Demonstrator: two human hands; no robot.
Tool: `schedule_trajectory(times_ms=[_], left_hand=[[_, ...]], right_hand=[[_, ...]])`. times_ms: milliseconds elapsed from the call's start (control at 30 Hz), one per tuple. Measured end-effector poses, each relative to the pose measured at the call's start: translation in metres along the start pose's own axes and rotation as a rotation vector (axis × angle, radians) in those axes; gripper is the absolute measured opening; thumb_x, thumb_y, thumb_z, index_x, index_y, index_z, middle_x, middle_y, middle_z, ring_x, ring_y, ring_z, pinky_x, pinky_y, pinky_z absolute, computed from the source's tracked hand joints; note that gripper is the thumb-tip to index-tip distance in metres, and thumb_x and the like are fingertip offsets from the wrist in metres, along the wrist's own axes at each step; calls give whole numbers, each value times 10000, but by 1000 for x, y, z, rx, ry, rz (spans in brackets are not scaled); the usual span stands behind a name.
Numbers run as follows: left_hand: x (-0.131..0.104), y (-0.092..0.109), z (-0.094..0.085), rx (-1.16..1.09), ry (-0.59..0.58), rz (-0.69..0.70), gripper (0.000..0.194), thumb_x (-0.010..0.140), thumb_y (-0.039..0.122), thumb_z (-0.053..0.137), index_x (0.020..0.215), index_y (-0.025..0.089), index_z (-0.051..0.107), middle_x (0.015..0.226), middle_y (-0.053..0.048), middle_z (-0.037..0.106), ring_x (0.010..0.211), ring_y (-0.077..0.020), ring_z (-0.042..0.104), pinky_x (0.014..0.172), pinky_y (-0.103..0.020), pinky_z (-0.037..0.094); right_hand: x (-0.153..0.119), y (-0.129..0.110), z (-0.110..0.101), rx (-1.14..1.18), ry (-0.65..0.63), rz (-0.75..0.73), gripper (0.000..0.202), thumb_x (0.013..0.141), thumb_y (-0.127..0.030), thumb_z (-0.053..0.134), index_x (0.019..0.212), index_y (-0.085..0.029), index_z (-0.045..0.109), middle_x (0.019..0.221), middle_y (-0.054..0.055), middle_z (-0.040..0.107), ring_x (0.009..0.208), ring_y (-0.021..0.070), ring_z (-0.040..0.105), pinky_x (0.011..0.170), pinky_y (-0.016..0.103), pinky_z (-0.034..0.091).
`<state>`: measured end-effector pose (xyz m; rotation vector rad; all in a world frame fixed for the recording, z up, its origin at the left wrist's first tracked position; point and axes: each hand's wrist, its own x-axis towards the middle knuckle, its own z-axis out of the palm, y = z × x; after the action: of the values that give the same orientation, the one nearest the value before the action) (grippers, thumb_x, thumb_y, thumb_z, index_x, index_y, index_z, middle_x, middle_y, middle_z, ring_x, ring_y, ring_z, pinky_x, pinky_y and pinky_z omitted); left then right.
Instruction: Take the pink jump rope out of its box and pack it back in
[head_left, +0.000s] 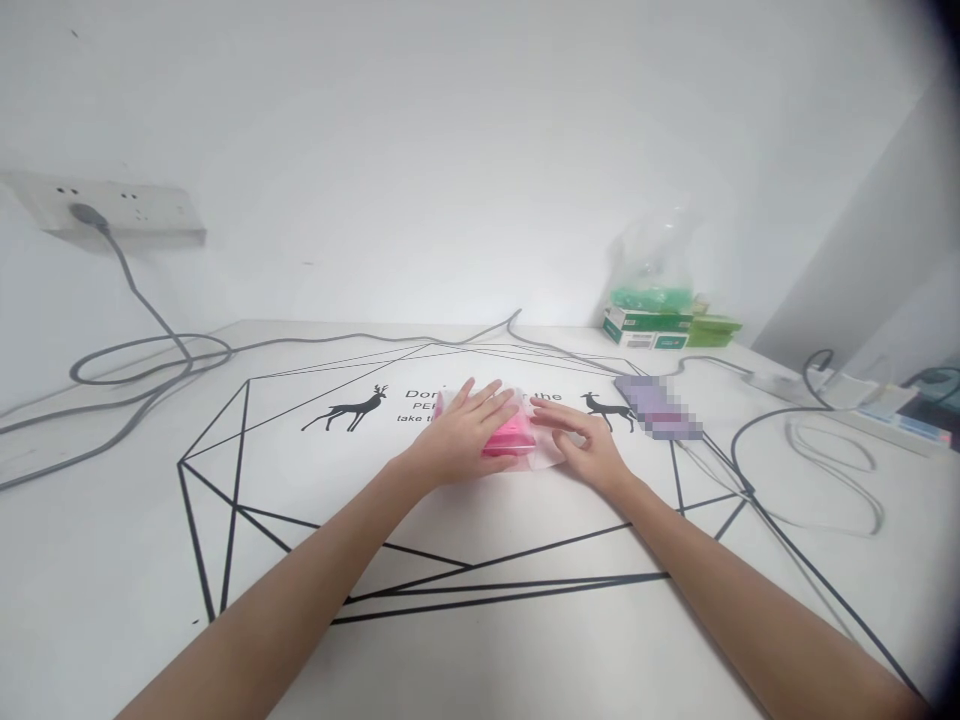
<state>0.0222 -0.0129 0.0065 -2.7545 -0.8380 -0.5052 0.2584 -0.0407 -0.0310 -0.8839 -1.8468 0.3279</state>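
A clear plastic bag with something bright pink inside (511, 437) lies on the white printed table mat (420, 510). Spread across its left part and top is my left hand (469, 432), fingers apart and palm down. My right hand (589, 445) is at the bag's right edge, its fingers bent loosely and pointing left, with a gap between thumb and forefinger. Whether its fingertips touch the plastic is hard to make out. What the pink content is cannot be told, as my left hand covers much of it.
A phone-like purple object (637, 395), partly blurred, lies to the right. Boxes (649, 322) with a bag of green stuff (652, 290) stand at the back right. Grey cables (352, 338) cross the table's back. A power strip (892, 425) sits far right; a wall socket (150, 205) hangs left.
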Motion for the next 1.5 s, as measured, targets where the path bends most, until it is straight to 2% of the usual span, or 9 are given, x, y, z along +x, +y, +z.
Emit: schedule_trajectory(times_ms=[233,467,633,833,967,1067,1167,1333,1500], left_hand=[[0,8,-3,55,50,16,621,934,564,455,1425,183,433,1484,-109,445,1414,-300,335,1181,-537,196],[4,33,4,95,168,-169,737,888,671,428,1378,124,496,1419,-147,514,1375,-350,386,1163,-551,232],[5,37,6,98,94,-166,819,868,707,424,1412,96,448,1443,-165,483,1368,-339,398,1186,-510,188],[9,46,-4,38,6,-200,1025,748,846,435,1436,86,421,1486,-179,419,1391,-404,332,1162,-574,179],[6,44,-9,8,-19,-175,882,819,754,439,1440,128,420,1515,-156,383,1416,-373,303,1163,-570,180],[2,36,-10,-13,-52,-124,703,890,637,427,1448,209,408,1537,-102,363,1431,-337,288,1164,-564,181],[0,27,-11,-33,-81,-105,648,899,598,442,1455,270,388,1541,-73,362,1429,-344,291,1151,-586,191],[0,20,-8,-79,-58,-24,619,898,554,477,1422,226,437,1507,-93,416,1417,-325,321,1165,-568,200],[-2,22,-5,-84,-5,-14,638,860,575,530,1387,217,489,1473,-112,459,1378,-361,374,1156,-608,197]], right_hand=[[0,5,-5,98,-99,7,505,787,-121,500,1244,-274,653,1331,25,620,1284,257,529,1109,473,387],[-2,4,-7,18,-198,-110,518,880,-224,523,1395,-274,517,1476,52,470,1379,261,410,1150,494,316],[-2,1,-6,-75,-256,-88,584,871,-239,571,1440,-289,453,1502,48,425,1386,260,391,1139,489,338],[-1,0,-4,-90,-273,-39,665,827,-209,588,1462,-298,413,1522,23,389,1405,290,346,1048,485,460],[-1,-1,-5,-65,-268,-56,675,828,-212,599,1468,-294,402,1524,19,393,1406,272,351,1083,471,425],[-2,0,-5,-96,-272,-69,657,849,-235,597,1472,-285,397,1526,27,388,1400,258,365,1128,466,365],[-3,5,-4,-167,-252,-60,588,888,-229,536,1463,-263,420,1519,36,394,1386,243,391,1153,450,335],[-3,14,-1,-228,-222,-18,558,905,-160,444,1453,-265,437,1442,17,500,1332,202,473,1149,427,362],[-1,17,5,-379,-288,-41,631,864,-101,429,1479,-231,383,1458,61,476,1351,218,449,1189,545,228]])
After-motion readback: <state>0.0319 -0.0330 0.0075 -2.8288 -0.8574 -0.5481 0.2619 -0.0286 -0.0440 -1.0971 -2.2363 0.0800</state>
